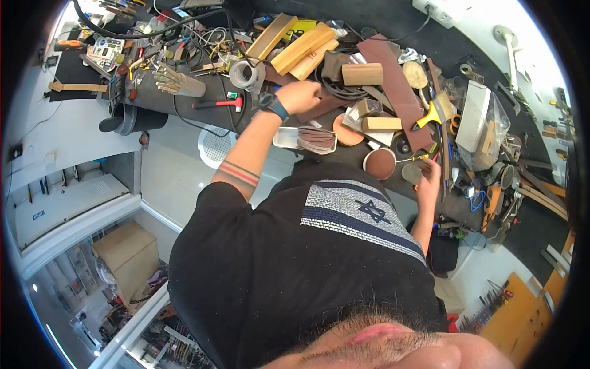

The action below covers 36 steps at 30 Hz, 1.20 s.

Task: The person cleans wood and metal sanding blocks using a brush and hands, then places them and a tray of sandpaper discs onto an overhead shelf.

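Note:
My left hand, with a watch at its wrist, reaches over the middle of the cluttered bench. Its fingers are curled in, and anything inside them is hidden. A dark brown abrasive sheet lies just under and beside it. Below the hand sits a white tray with a stack of brown sanding discs. My right hand is at the bench's front edge, fingers bent together; what they may grip cannot be made out. Close to its fingertips is a thin tool with a yellow end. A round brown sanding disc lies left of it.
Wood blocks and a long brown abrasive strip crowd the back. A yellow-handled brush lies right of the strip. A red-handled hammer, a clear jar and a cup of sticks stand left, among cables.

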Available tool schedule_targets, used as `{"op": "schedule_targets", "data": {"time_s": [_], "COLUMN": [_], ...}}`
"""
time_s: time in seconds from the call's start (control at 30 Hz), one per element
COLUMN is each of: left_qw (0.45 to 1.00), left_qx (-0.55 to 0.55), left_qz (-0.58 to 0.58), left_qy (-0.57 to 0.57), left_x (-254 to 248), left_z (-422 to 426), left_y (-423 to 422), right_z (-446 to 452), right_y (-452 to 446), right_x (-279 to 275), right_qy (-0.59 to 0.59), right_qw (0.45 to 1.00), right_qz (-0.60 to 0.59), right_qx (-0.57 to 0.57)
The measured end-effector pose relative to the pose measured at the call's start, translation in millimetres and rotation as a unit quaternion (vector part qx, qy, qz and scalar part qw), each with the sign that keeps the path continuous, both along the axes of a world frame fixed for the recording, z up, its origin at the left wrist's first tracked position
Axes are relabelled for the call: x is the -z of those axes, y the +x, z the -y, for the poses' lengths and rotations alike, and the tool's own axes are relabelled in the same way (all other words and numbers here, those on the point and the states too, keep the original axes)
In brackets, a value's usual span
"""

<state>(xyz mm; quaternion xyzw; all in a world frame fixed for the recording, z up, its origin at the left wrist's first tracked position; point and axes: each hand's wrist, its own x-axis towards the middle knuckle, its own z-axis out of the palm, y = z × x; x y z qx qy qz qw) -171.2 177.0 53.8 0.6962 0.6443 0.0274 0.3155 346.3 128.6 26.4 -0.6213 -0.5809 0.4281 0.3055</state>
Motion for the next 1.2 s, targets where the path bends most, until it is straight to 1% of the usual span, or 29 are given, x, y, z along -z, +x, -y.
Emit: {"op": "schedule_targets", "data": {"time_s": [0.03, 0.1, 0.17, 0.2, 0.23, 0.3, 0.37, 0.4, 0.43, 0.47, 0.5, 0.53, 0.57, 0.6, 0.63, 0.7, 0.73, 0.8, 0.83, 0.87, 0.97, 1.0, 1.03, 1.1, 1.13, 1.2], "left_qw": [1.000, 0.998, 0.990, 0.987, 0.987, 0.985, 0.979, 0.973, 0.961, 0.964, 0.958, 0.972, 0.976, 0.961, 0.960, 0.950, 0.963, 0.974, 0.974, 0.982, 0.987, 0.982, 0.977, 0.951, 0.929, 0.862], "left_qx": [0.013, 0.041, 0.119, 0.147, 0.155, 0.126, 0.018, -0.037, -0.094, -0.088, -0.081, -0.108, -0.137, -0.145, -0.145, -0.149, -0.173, -0.184, -0.188, -0.166, -0.144, -0.158, -0.183, -0.231, -0.256, -0.338], "left_qz": [0.011, 0.034, 0.014, 0.030, 0.032, 0.098, 0.200, 0.204, 0.207, 0.134, 0.059, 0.094, 0.129, 0.224, 0.201, 0.153, 0.060, -0.035, -0.082, -0.056, -0.014, -0.005, 0.061, 0.194, 0.263, 0.379], "left_qy": [-0.006, -0.027, -0.079, -0.050, 0.011, -0.073, 0.034, 0.099, 0.160, 0.214, 0.267, 0.188, 0.106, 0.076, 0.127, 0.226, 0.198, 0.130, 0.097, 0.064, 0.070, 0.103, 0.091, 0.063, 0.045, -0.010], "left_x": [13.7, 33.6, 48.7, 53.4, 52.0, 39.6, 29.9, 23.1, 22.0, 35.8, 46.6, 26.1, -4.9, -22.5, -13.0, 23.7, 44.2, 90.8, 93.5, 95.0, 104.7, 98.4, 86.9, 69.3, 76.1, 87.1], "left_z": [0.9, 22.9, 36.9, 46.9, 54.4, 36.8, 18.3, 3.8, -10.4, -34.8, -53.4, -63.4, -74.2, -79.3, -87.0, -111.1, -126.9, -127.1, -131.5, -136.9, -146.0, -140.4, -138.7, -134.7, -137.9, -140.0], "left_y": [5.8, 21.1, 35.4, 38.7, 38.6, 23.5, -1.9, -13.9, -26.4, -48.3, -67.4, -75.5, -81.7, -85.1, -86.7, -90.6, -96.5, -99.3, -98.2, -105.3, -119.6, -120.4, -123.9, -133.6, -144.1, -158.9], "right_z": [2.8, 5.7, 4.6, 4.3, 5.2, 8.2, 11.3, 12.5, 16.5, 20.0, 25.3, 29.3, 32.9, 37.9, 42.4, 54.5, 56.5, 59.2, 57.7, 57.8, 57.1, 56.1, 55.2, 55.1, 53.8, 52.1], "right_y": [-14.0, -50.1, -86.6, -103.8, -115.7, -134.9, -149.5, -154.9, -157.7, -159.7, -158.8, -155.4, -150.5, -142.3, -136.4, -124.2, -119.7, -122.2, -124.6, -126.2, -132.9, -138.4, -139.2, -139.7, -139.2, -138.9], "right_x": [2.9, -1.6, -14.4, -21.4, -20.7, -20.7, -25.9, -30.1, -34.2, -37.9, -38.0, -35.7, -33.0, -26.7, -21.1, -11.7, -7.7, -14.9, -18.8, -19.0, -23.7, -31.7, -31.2, -30.5, -29.3, -28.9], "right_qy": [0.036, 0.036, 0.045, 0.044, 0.020, -0.027, -0.024, -0.020, -0.019, -0.031, -0.029, -0.023, -0.018, -0.018, -0.035, -0.071, -0.079, -0.066, -0.059, -0.052, -0.067, -0.060, -0.060, -0.062, -0.067, -0.079], "right_qw": [0.996, 0.979, 0.972, 0.970, 0.971, 0.973, 0.971, 0.969, 0.968, 0.971, 0.969, 0.968, 0.966, 0.968, 0.972, 0.979, 0.976, 0.971, 0.968, 0.973, 0.986, 0.984, 0.983, 0.979, 0.979, 0.979], "right_qz": [0.048, 0.148, 0.137, 0.134, 0.119, 0.087, 0.100, 0.108, 0.115, 0.104, 0.116, 0.129, 0.143, 0.138, 0.123, 0.092, 0.097, 0.118, 0.130, 0.126, 0.073, 0.087, 0.086, 0.086, 0.082, 0.075], "right_qx": [-0.070, -0.135, -0.186, -0.200, -0.205, -0.212, -0.218, -0.220, -0.223, -0.215, -0.215, -0.214, -0.215, -0.210, -0.195, -0.168, -0.179, -0.198, -0.204, -0.184, -0.135, -0.144, -0.153, -0.172, -0.171, -0.172]}}
